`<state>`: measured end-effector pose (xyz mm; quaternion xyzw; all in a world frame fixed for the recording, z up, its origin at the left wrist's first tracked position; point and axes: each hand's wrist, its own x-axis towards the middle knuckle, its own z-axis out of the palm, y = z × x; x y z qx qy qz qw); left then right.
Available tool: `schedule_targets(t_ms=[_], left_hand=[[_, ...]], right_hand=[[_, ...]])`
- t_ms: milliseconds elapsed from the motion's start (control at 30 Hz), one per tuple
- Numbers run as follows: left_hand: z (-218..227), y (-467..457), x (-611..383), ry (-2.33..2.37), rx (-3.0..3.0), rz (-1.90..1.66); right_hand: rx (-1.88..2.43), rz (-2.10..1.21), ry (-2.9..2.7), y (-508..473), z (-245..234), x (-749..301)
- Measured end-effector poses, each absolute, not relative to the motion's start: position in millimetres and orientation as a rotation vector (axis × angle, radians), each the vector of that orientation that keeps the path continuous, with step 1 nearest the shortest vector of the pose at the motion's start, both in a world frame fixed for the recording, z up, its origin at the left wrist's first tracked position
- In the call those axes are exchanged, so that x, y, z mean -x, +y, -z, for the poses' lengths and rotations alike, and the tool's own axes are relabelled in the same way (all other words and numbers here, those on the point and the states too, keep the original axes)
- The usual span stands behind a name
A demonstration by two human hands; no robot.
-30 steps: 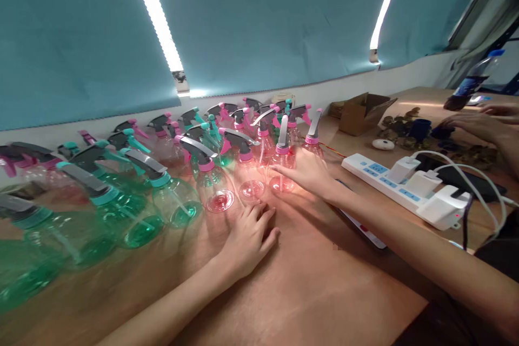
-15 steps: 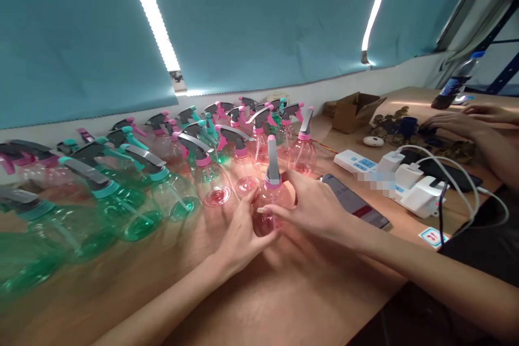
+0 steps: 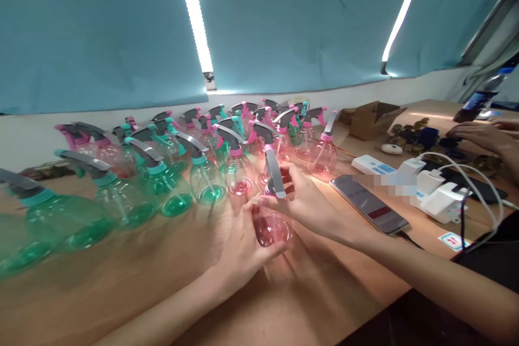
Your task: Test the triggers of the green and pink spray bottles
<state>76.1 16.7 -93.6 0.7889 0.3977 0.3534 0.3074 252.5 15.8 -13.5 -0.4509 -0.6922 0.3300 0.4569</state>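
Between my two hands is a clear pink spray bottle [image 3: 274,230] with a grey trigger head and a pink collar, its grey lever facing me. My left hand [image 3: 247,243] wraps the bottle's left side and lower body, thumb across the front. My right hand [image 3: 304,200] grips higher up on the right, around the shoulder near the collar. Just behind stands another pink spray bottle [image 3: 239,175]. To its left is a green spray bottle [image 3: 207,181] with a turquoise collar. Whether the held bottle touches the table is hard to tell.
Rows of green and pink spray bottles fill the left and back of the wooden table [image 3: 182,292]. On the right lie a phone [image 3: 368,205], a power strip [image 3: 375,165] with white chargers and cables, and a cardboard box [image 3: 375,119]. Another person's hand [image 3: 474,135] is at far right.
The view has swung left, so things appear farther right. The held bottle has turned and tilted slightly, its lever now slanting toward me; my right hand has shifted its grip near the collar.
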Motion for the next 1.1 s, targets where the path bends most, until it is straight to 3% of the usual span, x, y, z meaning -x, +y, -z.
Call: schedule_targets(t_ms=[233,500,1100], left_hand=[[91,2,-57,1.098,-2.129,-0.989],[85,-4,-53,0.744,-2.123,-1.003],[85,-4,-35,0.975,-2.278,-0.757]], right_hand=[[1.144,-0.668,-1.723,6,9,-224],[0.877,-0.957,-1.782,6,25,-236],[0.706,-0.99,-1.99,26,14,-234]])
